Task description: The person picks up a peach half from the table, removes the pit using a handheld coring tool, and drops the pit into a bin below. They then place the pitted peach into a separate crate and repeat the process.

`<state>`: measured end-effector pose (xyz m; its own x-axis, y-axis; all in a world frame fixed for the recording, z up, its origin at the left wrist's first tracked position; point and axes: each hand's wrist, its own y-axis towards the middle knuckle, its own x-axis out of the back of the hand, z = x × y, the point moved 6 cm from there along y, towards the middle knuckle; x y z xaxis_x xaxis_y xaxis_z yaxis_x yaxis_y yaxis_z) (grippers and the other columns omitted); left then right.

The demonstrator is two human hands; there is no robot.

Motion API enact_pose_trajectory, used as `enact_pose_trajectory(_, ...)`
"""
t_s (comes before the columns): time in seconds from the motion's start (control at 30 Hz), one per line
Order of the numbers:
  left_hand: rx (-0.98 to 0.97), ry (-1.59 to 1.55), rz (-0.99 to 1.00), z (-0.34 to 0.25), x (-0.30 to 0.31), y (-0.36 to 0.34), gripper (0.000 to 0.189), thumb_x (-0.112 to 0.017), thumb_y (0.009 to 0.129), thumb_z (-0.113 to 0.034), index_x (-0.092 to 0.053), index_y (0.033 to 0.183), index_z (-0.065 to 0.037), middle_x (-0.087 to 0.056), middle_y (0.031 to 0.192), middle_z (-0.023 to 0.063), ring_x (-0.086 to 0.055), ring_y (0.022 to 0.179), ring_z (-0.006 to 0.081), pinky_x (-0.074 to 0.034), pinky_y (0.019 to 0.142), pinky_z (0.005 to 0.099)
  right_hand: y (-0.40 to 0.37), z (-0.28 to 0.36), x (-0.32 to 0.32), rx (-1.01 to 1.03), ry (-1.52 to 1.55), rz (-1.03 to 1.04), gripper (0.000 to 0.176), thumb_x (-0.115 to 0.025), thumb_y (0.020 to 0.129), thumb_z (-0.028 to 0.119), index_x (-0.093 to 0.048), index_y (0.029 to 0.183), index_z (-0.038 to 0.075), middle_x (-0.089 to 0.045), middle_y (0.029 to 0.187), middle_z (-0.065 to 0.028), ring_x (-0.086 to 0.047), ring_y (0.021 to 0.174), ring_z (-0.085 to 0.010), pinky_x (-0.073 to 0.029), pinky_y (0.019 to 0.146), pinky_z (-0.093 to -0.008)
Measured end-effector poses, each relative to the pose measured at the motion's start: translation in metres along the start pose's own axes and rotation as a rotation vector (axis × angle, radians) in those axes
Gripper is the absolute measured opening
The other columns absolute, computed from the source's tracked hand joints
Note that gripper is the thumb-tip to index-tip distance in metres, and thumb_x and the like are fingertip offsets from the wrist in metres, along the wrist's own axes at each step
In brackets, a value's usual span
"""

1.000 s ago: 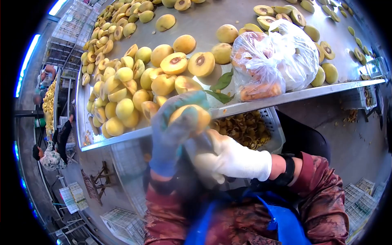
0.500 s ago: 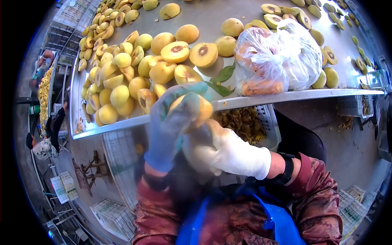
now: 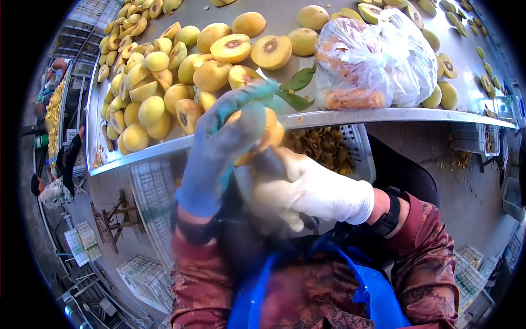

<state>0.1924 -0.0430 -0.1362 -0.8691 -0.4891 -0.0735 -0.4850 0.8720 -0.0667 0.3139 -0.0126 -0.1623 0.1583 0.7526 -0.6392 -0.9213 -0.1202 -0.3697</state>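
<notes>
Where the worktop's metal rim (image 3: 438,115) runs nearest the wearer, two gloved hands meet just in front of it. The left hand (image 3: 227,129), in a blue-grey and teal glove, is curled closed around a yellow fruit (image 3: 272,133), partly hidden by its blurred fingers. The right hand (image 3: 290,189), in a white glove, is closed around a dark tool (image 3: 269,164), whose upper end is close below the fruit; blur hides whether they touch. Beyond the left hand, whole and halved yellow fruits (image 3: 156,109) lie heaped on the worktop. To the right are a green leaf (image 3: 298,79) and knotted clear plastic bags (image 3: 378,60) with orange-brown contents showing in one. Below the worktop's edge, a white crate (image 3: 361,151) holds brownish-yellow scraps (image 3: 324,148). The wearer has patterned maroon sleeves (image 3: 424,241) and a blue apron (image 3: 378,290).
</notes>
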Motion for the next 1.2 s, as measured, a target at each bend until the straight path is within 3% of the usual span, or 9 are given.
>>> enact_pose_trajectory(0.07,-0.027,-0.063,-0.014,-0.003,-0.004,-0.002,0.058,-0.065,0.089,-0.037,-0.054,0.126,0.006,-0.064,0.116,0.0143,-0.063,0.103,0.0215,-0.049,0.094,0.0324,0.002,-0.004,0.000,0.013,0.132,0.078,0.039,-0.062,0.091,0.017,-0.045,0.123,0.004,-0.058,0.070,-0.0022,-0.053,0.048,-0.0097,-0.042,0.045,-0.0243)
enact_pose_trajectory(0.2,0.082,-0.109,0.091,-0.001,-0.004,-0.003,0.039,-0.067,0.090,-0.017,-0.059,0.122,0.004,-0.063,0.121,0.0117,-0.059,0.108,0.0171,-0.046,0.098,0.0306,-0.006,0.005,-0.002,-0.015,-0.258,-0.124,0.023,-0.055,0.092,0.018,-0.043,0.102,0.002,-0.048,0.052,0.0003,-0.049,0.043,-0.0095,-0.042,0.044,-0.0253)
enact_pose_trajectory(0.4,0.110,-0.082,0.306,-0.004,-0.013,0.004,0.031,-0.068,0.089,-0.012,-0.063,0.116,0.003,-0.065,0.116,0.0103,-0.061,0.103,0.0158,-0.049,0.093,0.0276,-0.015,-0.003,-0.012,-0.110,0.086,0.015,0.021,-0.058,0.091,0.020,-0.045,0.092,0.004,-0.049,0.054,-0.0005,-0.049,0.044,-0.0097,-0.042,0.044,-0.0257)
enact_pose_trajectory(0.43,0.114,-0.065,0.337,-0.005,-0.015,0.005,0.030,-0.068,0.089,-0.011,-0.064,0.115,0.003,-0.066,0.115,0.0100,-0.061,0.103,0.0157,-0.049,0.093,0.0272,-0.015,-0.005,-0.009,-0.081,0.020,-0.027,0.020,-0.058,0.091,0.021,-0.046,0.090,0.005,-0.049,0.054,-0.0005,-0.049,0.044,-0.0096,-0.042,0.044,-0.0254)
enact_pose_trajectory(0.53,0.125,0.049,0.347,0.000,-0.018,0.006,0.031,-0.069,0.088,-0.013,-0.064,0.115,0.002,-0.066,0.114,0.0094,-0.061,0.103,0.0152,-0.049,0.093,0.0275,-0.016,-0.012,-0.004,-0.081,-0.066,-0.076,0.020,-0.059,0.091,0.021,-0.047,0.084,0.007,-0.049,0.056,-0.0006,-0.048,0.044,-0.0093,-0.041,0.044,-0.0247)
enact_pose_trajectory(0.7,0.119,-0.138,0.302,-0.006,-0.023,0.003,0.030,-0.070,0.087,-0.014,-0.065,0.113,0.002,-0.066,0.113,0.0091,-0.061,0.104,0.0149,-0.048,0.093,0.0285,-0.027,-0.002,-0.010,-0.215,0.243,0.103,0.019,-0.058,0.092,0.020,-0.047,0.081,0.008,-0.049,0.057,-0.0002,-0.047,0.043,-0.0094,-0.040,0.043,-0.0247)
enact_pose_trajectory(0.9,0.052,-0.078,0.306,-0.005,-0.023,0.005,0.031,-0.070,0.088,-0.016,-0.065,0.111,0.003,-0.067,0.113,0.0100,-0.061,0.104,0.0154,-0.048,0.094,0.0298,-0.021,-0.008,-0.005,-0.086,0.013,-0.016,0.020,-0.061,0.092,0.020,-0.047,0.083,0.009,-0.046,0.057,0.0006,-0.044,0.042,-0.0086,-0.037,0.040,-0.0243)
enact_pose_trajectory(1.0,0.011,-0.119,0.278,-0.010,-0.027,0.006,0.031,-0.069,0.088,-0.016,-0.065,0.112,0.003,-0.067,0.113,0.0109,-0.061,0.105,0.0159,-0.048,0.095,0.0309,-0.028,-0.003,-0.015,-0.241,0.305,0.079,0.020,-0.061,0.092,0.021,-0.048,0.084,0.008,-0.045,0.056,0.0004,-0.042,0.042,-0.0085,-0.036,0.039,-0.0242)
enact_pose_trajectory(1.2,0.034,-0.266,0.242,-0.015,-0.032,0.004,0.034,-0.067,0.086,-0.016,-0.065,0.114,0.003,-0.066,0.115,0.0132,-0.062,0.106,0.0189,-0.048,0.096,0.0328,-0.037,0.003,-0.020,-0.207,0.500,0.265,0.024,-0.059,0.094,0.027,-0.049,0.086,0.007,-0.044,0.055,-0.0011,-0.039,0.040,-0.0096,-0.033,0.038,-0.0239)
